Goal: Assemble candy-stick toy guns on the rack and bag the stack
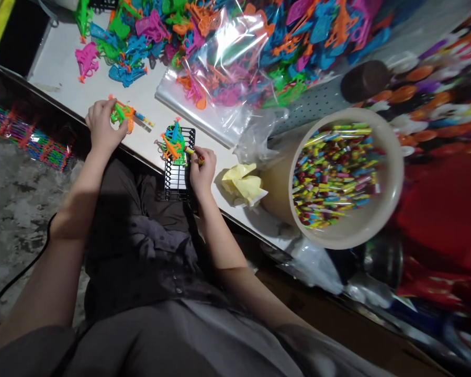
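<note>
My left hand (102,125) is at the table's front edge, its thumb and fingers closed on a bright green plastic toy (120,111). An orange piece (130,124) touches that toy, and beside it lies a small blue-and-yellow wrapped tube (143,118). To the right, a black wire rack (177,180) overhangs the edge. Several green, blue and orange plastic toys (174,141) sit on its far end. Alongside the rack, my right hand (203,170) has its fingers curled around small yellow-and-red wrapped tubes (200,160); their number is hidden.
A pile of colourful plastic toys (151,26) and clear plastic bags (223,73) covers the back of the white table (68,91). On the right, a large tilted cream bucket (392,178) holds wrapped tubes, with crumpled yellow paper (243,183) before it. Bundled colourful sticks (31,136) lie lower left.
</note>
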Available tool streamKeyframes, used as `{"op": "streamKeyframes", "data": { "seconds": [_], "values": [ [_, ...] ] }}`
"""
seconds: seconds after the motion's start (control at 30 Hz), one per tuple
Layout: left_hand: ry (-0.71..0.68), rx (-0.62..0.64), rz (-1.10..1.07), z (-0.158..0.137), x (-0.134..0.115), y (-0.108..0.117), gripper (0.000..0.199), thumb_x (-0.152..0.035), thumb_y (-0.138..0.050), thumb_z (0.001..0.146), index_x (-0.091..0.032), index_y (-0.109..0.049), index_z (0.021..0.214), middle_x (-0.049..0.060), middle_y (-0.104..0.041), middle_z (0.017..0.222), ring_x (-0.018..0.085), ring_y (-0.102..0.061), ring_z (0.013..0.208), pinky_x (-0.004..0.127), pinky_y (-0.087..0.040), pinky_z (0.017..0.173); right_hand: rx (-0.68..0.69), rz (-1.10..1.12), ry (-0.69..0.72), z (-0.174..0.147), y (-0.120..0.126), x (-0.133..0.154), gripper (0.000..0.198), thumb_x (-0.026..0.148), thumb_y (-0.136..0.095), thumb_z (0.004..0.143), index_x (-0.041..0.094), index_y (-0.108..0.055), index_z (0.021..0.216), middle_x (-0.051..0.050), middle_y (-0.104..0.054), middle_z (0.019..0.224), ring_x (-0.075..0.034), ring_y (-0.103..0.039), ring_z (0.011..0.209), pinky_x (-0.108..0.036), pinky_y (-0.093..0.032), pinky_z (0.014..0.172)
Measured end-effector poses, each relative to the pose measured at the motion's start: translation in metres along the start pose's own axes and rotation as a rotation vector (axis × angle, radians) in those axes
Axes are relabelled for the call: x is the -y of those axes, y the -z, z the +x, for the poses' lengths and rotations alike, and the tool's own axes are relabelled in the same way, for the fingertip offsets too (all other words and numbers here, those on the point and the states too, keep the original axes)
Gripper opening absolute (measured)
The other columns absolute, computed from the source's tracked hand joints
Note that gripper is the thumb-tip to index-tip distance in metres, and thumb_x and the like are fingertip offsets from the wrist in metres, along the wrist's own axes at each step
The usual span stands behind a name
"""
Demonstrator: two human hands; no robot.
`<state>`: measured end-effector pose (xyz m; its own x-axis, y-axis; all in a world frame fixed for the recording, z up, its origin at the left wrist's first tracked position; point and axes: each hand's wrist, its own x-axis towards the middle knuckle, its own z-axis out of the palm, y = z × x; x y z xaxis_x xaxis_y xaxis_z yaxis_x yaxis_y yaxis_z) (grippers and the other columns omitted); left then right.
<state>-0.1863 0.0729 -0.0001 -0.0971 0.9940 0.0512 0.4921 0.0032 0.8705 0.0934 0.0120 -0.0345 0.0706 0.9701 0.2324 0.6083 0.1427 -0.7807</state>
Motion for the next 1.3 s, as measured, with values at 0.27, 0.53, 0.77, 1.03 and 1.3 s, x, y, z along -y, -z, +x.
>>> {"op": "streamKeyframes", "data": {
  "seconds": [0.27, 0.53, 0.77, 1.03, 1.3],
  "values": [
    [-0.231, -0.004, 0.189, -0.038, -0.027, -0.023, 0.055, -0.051, -0.056, 0.078, -0.027, -0.047, 0.126, 0.008, -0.050, 0.125, 0.030, -0.033, 0.124, 0.044, -0.022, 0.105, -0.013, 0.033, -0.017, 0.025, 0.000, -0.010, 0.036, 0.040, -0.031, 0.094, 0.021, -0.054, 0.114, -0.007, -0.055, 0.111, -0.019, -0.051, 0.108, -0.045, -0.040, 0.097],
    [-0.243, 0.196, 0.178, -0.041, -0.030, -0.079, 0.059, -0.052, -0.050, 0.082, -0.027, -0.041, 0.135, 0.010, -0.042, 0.140, 0.031, -0.032, 0.130, 0.047, -0.022, 0.108, 0.216, -0.365, 0.044, 0.132, -0.023, -0.009, 0.044, 0.033, -0.043, 0.091, 0.022, -0.039, 0.134, -0.008, -0.039, 0.137, -0.025, -0.034, 0.124, -0.049, -0.030, 0.106],
    [-0.216, 0.066, 0.014, -0.044, -0.031, -0.070, 0.048, -0.048, -0.046, 0.087, -0.026, -0.047, 0.129, 0.008, -0.045, 0.139, 0.026, -0.037, 0.129, 0.044, -0.026, 0.109, 0.153, -0.498, 0.015, 0.156, -0.037, -0.003, 0.046, 0.038, -0.048, 0.090, 0.025, -0.045, 0.134, -0.006, -0.052, 0.119, -0.022, -0.043, 0.112, -0.038, -0.038, 0.099],
    [-0.164, -0.115, -0.179, -0.070, -0.042, -0.052, 0.035, -0.038, -0.052, 0.086, -0.020, -0.060, 0.116, 0.007, -0.053, 0.127, 0.023, -0.045, 0.123, 0.040, -0.036, 0.104, -0.010, -0.340, -0.065, 0.166, -0.008, 0.024, 0.036, 0.022, -0.032, 0.095, 0.025, -0.046, 0.128, -0.001, -0.057, 0.120, -0.015, -0.051, 0.111, -0.029, -0.045, 0.096],
    [0.215, 0.096, -1.081, -0.117, -0.113, -0.041, 0.038, -0.055, -0.055, 0.079, -0.025, -0.060, 0.102, 0.007, -0.061, 0.114, 0.021, -0.060, 0.100, 0.038, -0.052, 0.082, 0.365, -0.087, 0.483, 0.028, 0.037, 0.113, 0.034, 0.040, -0.030, 0.097, 0.030, -0.052, 0.120, -0.001, -0.055, 0.122, -0.020, -0.047, 0.121, -0.043, -0.039, 0.102]
  ]
}}
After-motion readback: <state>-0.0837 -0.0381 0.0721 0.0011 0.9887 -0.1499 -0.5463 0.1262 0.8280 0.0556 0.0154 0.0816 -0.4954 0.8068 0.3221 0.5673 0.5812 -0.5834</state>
